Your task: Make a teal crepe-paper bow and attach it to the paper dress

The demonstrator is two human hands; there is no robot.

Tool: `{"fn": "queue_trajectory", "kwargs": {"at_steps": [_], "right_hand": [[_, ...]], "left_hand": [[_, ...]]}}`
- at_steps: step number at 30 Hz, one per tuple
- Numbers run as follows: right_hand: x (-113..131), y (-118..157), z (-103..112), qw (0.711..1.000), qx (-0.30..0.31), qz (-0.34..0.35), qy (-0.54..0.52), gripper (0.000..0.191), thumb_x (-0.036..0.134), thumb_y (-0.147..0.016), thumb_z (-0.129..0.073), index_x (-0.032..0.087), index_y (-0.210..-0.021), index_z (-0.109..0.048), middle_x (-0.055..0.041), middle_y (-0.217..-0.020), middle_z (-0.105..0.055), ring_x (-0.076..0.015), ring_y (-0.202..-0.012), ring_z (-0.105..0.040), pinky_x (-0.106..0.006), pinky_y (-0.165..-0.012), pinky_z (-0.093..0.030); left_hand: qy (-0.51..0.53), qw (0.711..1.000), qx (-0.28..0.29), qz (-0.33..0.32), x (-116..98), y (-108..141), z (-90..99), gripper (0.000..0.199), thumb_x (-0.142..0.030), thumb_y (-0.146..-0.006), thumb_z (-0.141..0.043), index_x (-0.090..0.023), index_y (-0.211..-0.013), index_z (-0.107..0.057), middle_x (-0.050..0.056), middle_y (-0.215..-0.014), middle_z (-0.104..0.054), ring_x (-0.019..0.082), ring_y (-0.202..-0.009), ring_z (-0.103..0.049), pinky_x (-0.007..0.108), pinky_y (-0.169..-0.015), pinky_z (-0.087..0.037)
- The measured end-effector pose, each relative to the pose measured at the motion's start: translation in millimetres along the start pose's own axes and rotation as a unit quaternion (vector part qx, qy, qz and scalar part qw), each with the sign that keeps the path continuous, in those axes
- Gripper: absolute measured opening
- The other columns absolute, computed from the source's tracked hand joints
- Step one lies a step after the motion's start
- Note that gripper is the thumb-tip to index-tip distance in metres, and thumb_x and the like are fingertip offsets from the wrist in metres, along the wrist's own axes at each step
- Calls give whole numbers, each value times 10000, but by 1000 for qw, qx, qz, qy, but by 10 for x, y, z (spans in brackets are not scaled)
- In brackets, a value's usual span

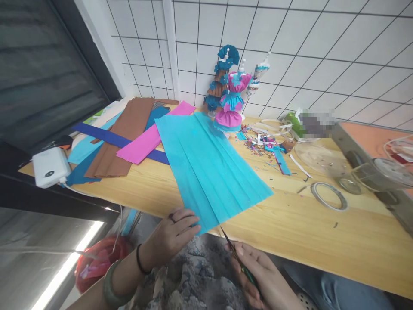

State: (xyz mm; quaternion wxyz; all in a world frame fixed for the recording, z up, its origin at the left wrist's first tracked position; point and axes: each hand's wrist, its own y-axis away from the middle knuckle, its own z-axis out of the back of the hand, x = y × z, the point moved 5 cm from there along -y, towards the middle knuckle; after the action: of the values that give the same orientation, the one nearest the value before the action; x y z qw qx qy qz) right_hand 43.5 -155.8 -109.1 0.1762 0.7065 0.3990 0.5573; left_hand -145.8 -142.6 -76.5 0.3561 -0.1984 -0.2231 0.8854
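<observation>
In the head view, your left hand (181, 228) presses the near corner of the turquoise sheet (213, 168), fingers together on top, the sheet lying flat across the table (309, 219). Your right hand (254, 271) is closed around the scissors (237, 256), their tips just beside the sheet's near edge.

a pale wooden tabletop (309, 228) bears a wide turquoise sheet (209, 168), its near corner at the edge. strips of pink (140, 148), brown (129, 133) and dark blue (106, 134) overlap on its left near a white power bank (50, 167); on its right lie scraps (258, 144) and a tape roll (329, 196).
</observation>
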Motion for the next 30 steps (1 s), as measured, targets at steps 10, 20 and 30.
{"fn": "queue_trajectory", "kwargs": {"at_steps": [10, 20, 30], "right_hand": [[-100, -9, -178, 992, 32, -111, -47, 516, 595, -721, -540, 187, -1033, -489, 98, -439, -436, -4, -249, -205, -123, -254, -184], [-3, -102, -281, 989, 41, -98, -108, 401, 523, -785, -527, 143, -908, -562, 90, -507, -376, 12, -308, -208, -128, -299, -134], [-15, -177, -341, 990, 39, -71, -118, 401, 524, -795, -514, 138, -893, -555, 90, -515, -363, 13, -314, -182, -126, -295, -128]], "left_hand": [[18, 999, -36, 1, 14, 20, 68, 219, -66, -800, -511, -138, -996, -579, 106, -978, -657, 201, -1019, -543, 388, -832, -494], [30, 999, -40, 0, 16, 46, 52, 236, -52, -787, -527, -136, -1003, -572, 107, -982, -657, 210, -1024, -539, 400, -827, -494], [31, 999, -26, 3, 15, 62, 45, 239, -40, -776, -533, -132, -993, -572, 108, -1003, -651, 219, -1010, -540, 399, -807, -494]]}}
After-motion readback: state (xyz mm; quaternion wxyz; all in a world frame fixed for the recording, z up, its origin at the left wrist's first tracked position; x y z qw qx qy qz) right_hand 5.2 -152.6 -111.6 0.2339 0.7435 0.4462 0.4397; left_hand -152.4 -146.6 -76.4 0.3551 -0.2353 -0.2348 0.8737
